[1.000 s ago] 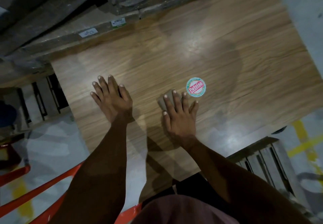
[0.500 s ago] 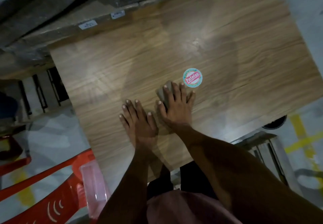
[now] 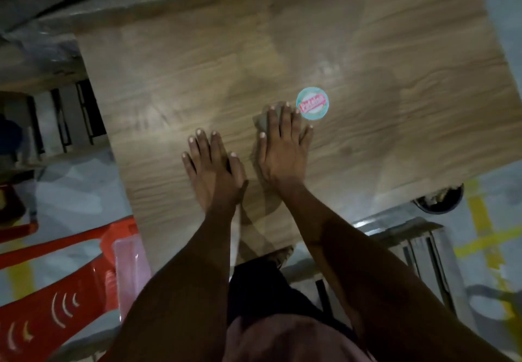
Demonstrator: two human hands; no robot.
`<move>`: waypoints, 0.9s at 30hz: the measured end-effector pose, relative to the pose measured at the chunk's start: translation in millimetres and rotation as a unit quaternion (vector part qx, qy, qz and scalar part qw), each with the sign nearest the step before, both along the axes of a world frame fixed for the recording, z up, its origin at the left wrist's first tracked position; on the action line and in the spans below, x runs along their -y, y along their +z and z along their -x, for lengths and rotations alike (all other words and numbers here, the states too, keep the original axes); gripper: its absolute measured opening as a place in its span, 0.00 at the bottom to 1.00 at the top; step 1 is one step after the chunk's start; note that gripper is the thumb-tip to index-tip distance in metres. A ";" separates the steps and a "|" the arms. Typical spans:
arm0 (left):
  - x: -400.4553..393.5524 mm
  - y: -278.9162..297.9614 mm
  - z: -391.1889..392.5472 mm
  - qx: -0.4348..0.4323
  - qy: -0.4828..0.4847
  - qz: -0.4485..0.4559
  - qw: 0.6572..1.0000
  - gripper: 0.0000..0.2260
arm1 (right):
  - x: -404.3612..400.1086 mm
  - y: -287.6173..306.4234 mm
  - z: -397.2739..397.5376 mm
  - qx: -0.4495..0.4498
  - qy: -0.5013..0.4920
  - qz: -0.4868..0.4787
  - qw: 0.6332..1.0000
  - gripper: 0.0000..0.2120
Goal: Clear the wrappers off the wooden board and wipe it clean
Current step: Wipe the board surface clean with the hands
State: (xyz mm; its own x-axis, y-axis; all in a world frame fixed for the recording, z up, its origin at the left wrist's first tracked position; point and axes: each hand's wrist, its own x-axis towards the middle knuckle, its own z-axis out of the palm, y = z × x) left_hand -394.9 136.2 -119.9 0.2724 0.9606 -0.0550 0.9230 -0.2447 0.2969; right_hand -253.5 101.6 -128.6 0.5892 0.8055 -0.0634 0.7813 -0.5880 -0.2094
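Observation:
A large wooden board (image 3: 367,50) with a light grain fills the middle and upper right of the view. My left hand (image 3: 211,166) lies flat on it, palm down, fingers spread, holding nothing. Just to its right, my right hand (image 3: 282,147) presses flat on a small grey cloth or pad (image 3: 263,121), of which only a corner shows past the fingers. A round teal sticker with a red label (image 3: 312,103) sits on the board right beside my right fingertips. No wrappers are visible on the board.
A red plastic chair (image 3: 56,291) with a pink translucent container (image 3: 131,271) on it stands at the lower left. Stacked wrapped boards (image 3: 42,2) lie at the upper left. A metal frame (image 3: 409,243) shows under the board's right edge, with a dark round object (image 3: 437,199) and yellow floor lines (image 3: 485,226).
My left hand has slid from the board's left side to just beside my right hand. My right hand stays pressed on the grey cloth near the sticker.

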 end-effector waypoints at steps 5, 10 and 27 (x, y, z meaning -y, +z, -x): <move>1.6 -2.0 1.2 0.014 0.001 -0.020 1.000 0.28 | -0.5 -2.0 0.3 -0.002 -0.195 -0.028 0.980 0.29; 3.0 2.1 -0.8 0.013 0.010 -0.004 1.000 0.28 | 23.1 0.9 7.3 0.000 0.033 0.010 0.999 0.29; 2.8 0.4 -0.2 0.022 0.011 -0.015 1.000 0.27 | 69.5 0.0 -7.2 -0.028 -0.099 0.009 0.995 0.30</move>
